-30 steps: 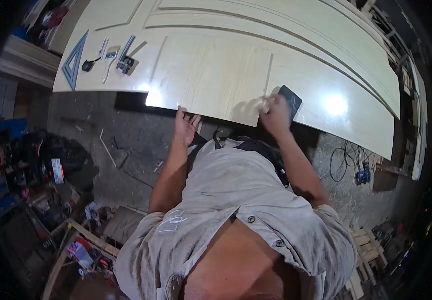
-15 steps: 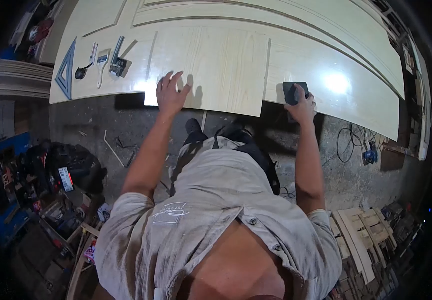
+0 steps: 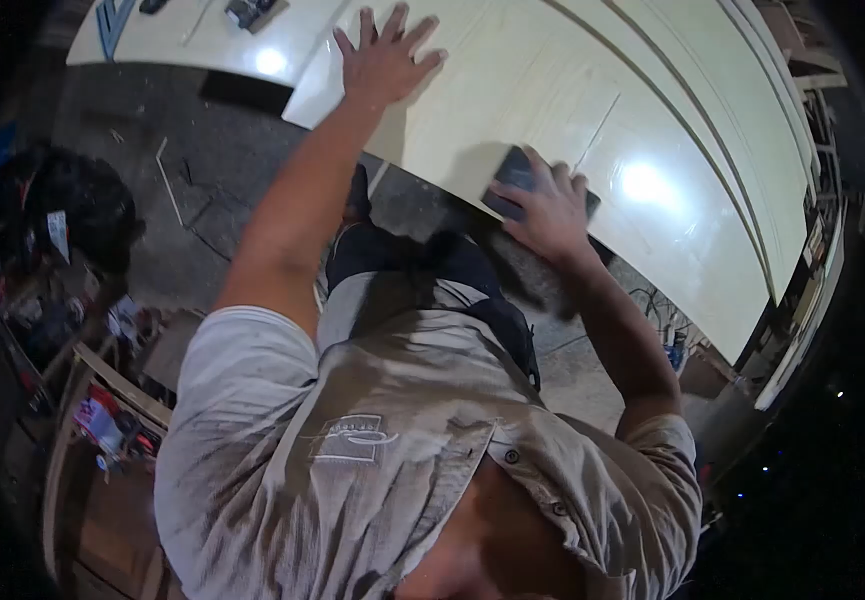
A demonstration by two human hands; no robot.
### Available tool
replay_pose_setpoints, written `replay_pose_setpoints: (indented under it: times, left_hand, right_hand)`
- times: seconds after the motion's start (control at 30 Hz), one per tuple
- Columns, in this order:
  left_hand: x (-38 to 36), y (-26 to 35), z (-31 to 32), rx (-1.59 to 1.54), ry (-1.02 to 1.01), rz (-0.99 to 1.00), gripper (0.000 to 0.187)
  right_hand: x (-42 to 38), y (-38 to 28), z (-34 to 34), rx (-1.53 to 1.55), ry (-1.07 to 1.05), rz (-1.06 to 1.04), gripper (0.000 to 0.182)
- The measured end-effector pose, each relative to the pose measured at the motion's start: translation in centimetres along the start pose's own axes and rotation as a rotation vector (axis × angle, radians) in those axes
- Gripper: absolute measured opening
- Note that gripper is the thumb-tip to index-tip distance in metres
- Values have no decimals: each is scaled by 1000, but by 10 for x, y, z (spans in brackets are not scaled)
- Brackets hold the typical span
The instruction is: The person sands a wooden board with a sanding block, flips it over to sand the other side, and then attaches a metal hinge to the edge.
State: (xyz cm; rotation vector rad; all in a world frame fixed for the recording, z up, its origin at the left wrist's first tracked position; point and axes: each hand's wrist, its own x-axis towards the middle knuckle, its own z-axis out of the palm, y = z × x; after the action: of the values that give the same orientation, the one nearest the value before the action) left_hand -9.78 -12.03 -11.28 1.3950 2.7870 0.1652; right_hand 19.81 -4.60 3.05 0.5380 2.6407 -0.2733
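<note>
Pale wood makes the panel [image 3: 522, 90], and at its near right corner is the black block [image 3: 513, 172]. The right hand [image 3: 550, 207] grips this block from above, fingers and thumb around it. The left hand [image 3: 379, 72] lies over the panel's left part, fingers spread apart. Nearer than the panel, a shirt badge [image 3: 354, 440] carries embroidered lettering, too small for reading; a white label [image 3: 59, 235], left of the panel, is also unreadable.

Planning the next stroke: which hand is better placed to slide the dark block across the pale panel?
The right hand, probably: it holds the dark block by the near edge of the pale panel. The left hand, spread over the panel, holds nothing and could steady it.
</note>
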Motion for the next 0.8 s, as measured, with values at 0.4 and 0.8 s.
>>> replay_pose_setpoints:
  times: [0.4, 0.8]
  left_hand:
    - [-2, 1, -40, -150, -126, -94, 67]
    - [-5, 2, -33, -172, -92, -110, 66]
  right_hand:
    - [23, 0, 29, -51, 142, -277, 51]
    - [29, -2, 39, -69, 199, -342, 47]
